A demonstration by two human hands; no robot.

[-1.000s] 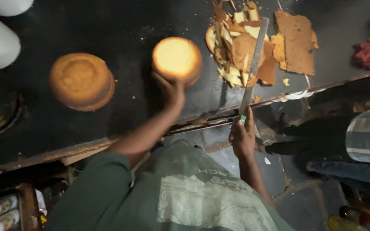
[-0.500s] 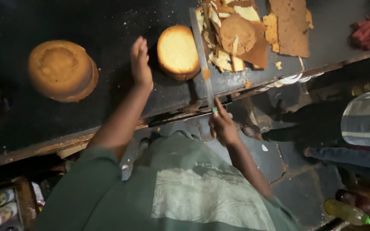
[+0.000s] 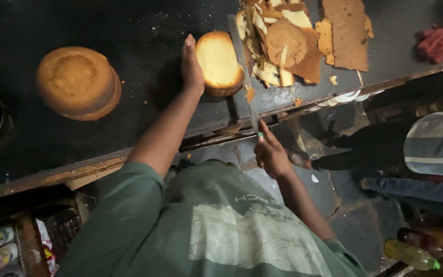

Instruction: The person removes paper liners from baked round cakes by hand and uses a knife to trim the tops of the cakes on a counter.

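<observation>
Head view, looking down: the left hand point(image 3: 192, 62) rests flat and open against the side of a small round cake point(image 3: 220, 62) on a dark table point(image 3: 144, 31), gripping nothing. The right hand point(image 3: 270, 154) is closed around the handle of a long knife point(image 3: 243, 66) whose blade lies over the cake's right side. Trimming seems underway; the next stroke needs a steady cake. Cake scraps point(image 3: 303, 46) crowd the right, the table edge is near, and a bigger cake point(image 3: 78, 82) sits well apart on the left.

A small round sponge cake point(image 3: 220, 61), pale golden on top with a browner rim, lies flat on the dark counter, its left edge touching the left hand point(image 3: 191, 64). A long, narrow knife point(image 3: 242, 66), gripped at its handle by the right hand point(image 3: 270, 154), reaches forward from that grip, its blade against the cake's right side.
</observation>
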